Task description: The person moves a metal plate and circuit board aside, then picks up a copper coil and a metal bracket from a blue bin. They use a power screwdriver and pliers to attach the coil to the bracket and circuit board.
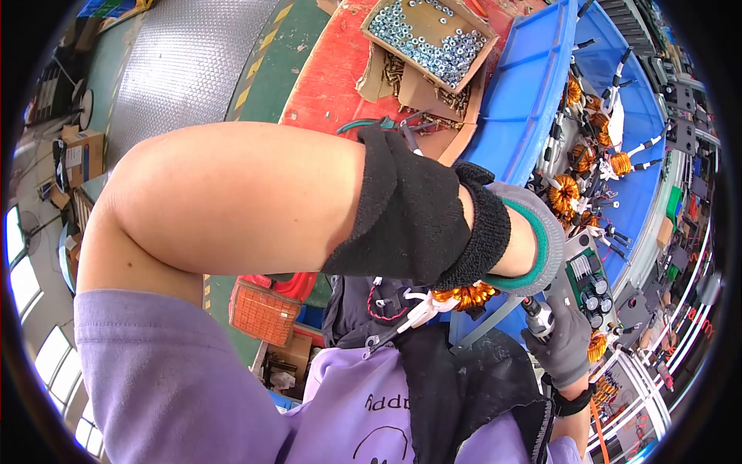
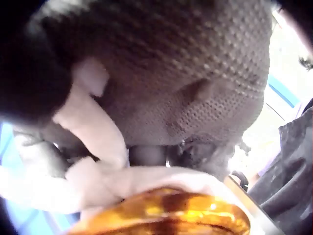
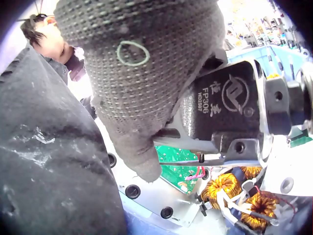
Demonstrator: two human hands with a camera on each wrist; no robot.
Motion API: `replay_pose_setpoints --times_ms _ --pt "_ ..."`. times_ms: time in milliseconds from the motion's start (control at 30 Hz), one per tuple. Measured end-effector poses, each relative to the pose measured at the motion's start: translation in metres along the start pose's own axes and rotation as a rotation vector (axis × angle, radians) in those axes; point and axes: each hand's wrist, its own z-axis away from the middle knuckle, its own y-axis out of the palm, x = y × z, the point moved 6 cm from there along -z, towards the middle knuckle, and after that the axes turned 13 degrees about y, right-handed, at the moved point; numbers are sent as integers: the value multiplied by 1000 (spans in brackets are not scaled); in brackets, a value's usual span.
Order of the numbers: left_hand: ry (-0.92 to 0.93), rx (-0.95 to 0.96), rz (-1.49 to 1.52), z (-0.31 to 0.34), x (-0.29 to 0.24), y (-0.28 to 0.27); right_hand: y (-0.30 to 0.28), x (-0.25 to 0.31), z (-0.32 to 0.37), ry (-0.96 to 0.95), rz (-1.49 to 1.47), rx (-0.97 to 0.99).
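My right hand (image 1: 563, 348), in a grey knit glove, grips a power screwdriver (image 1: 539, 319) with a silver nose. In the right wrist view the tool's black body (image 3: 220, 103) carries the marking FP306, with the gloved thumb along its side. My left arm crosses the head view, and the left hand (image 1: 555, 241) shows mostly as a grey cuff with a green lining. Its fingers are largely hidden; I cannot tell what they hold. Close beneath that glove, the left wrist view shows white-sleeved wires (image 2: 132, 183) and a copper coil (image 2: 166, 215). A green circuit board (image 3: 176, 164) lies below the screwdriver.
A blue bin (image 1: 514, 100) at the right contains several copper coils with leads. On the red bench (image 1: 328, 69) stand a cardboard box of nuts (image 1: 425, 42) and another of brass screws (image 1: 433, 97). Green-handled pliers (image 1: 359, 124) lie beside them. Tall capacitors (image 1: 597, 290) stand near the right hand.
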Motion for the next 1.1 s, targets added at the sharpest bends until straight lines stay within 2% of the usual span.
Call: replay_pose_setpoints --times_ms 67,167,200,300,333,400,500,533,567,633,667,700,767,800,833,900,933,1000,1033,1100 --pt "-9 -98 -43 1 0 0 -1 1 1 2 11 -10" --pt "-74 -146 -98 -21 6 12 0 1 2 1 41 -28" --pt "-20 -221 -38 -5 1 5 1 1 2 -1 58 -37" --pt "-12 -225 -126 -17 2 12 2 -2 4 40 42 -5" --pt "-12 -225 -128 -17 1 11 0 -2 3 40 42 -7" --pt "-18 -116 -136 -15 2 12 -3 -4 1 77 -28 126" --pt "55 -101 -178 -10 -1 12 -11 6 -3 93 69 95" --pt "1 -59 -170 -10 -1 11 -7 3 -1 97 62 117" --pt "31 -97 -267 -15 0 14 -5 1 3 123 56 111" --pt "-23 -1 -233 -11 -3 9 3 -7 11 240 -45 115" --pt "-5 -14 -223 -13 -1 14 4 -6 14 163 -18 55" --pt "66 -53 -266 -9 -5 11 6 -8 16 186 -25 45" --pt "-194 14 32 -7 3 11 4 -7 17 135 -10 -51" --pt "-243 58 122 -10 5 13 2 -8 19 127 -7 0" --pt "-174 -22 28 -11 6 12 -1 -9 19 139 -17 -10" --pt "-44 -69 -186 -15 4 14 -2 -2 20 24 95 -44" --pt "-39 -50 -198 -15 7 17 3 -5 21 34 118 -4" --pt "39 -61 -325 -15 1 16 7 -7 22 10 189 -70" --pt "42 -43 -332 -16 -2 15 8 -5 22 -27 272 -124" --pt "-169 -15 -219 -14 2 11 8 -5 21 -32 264 -131"
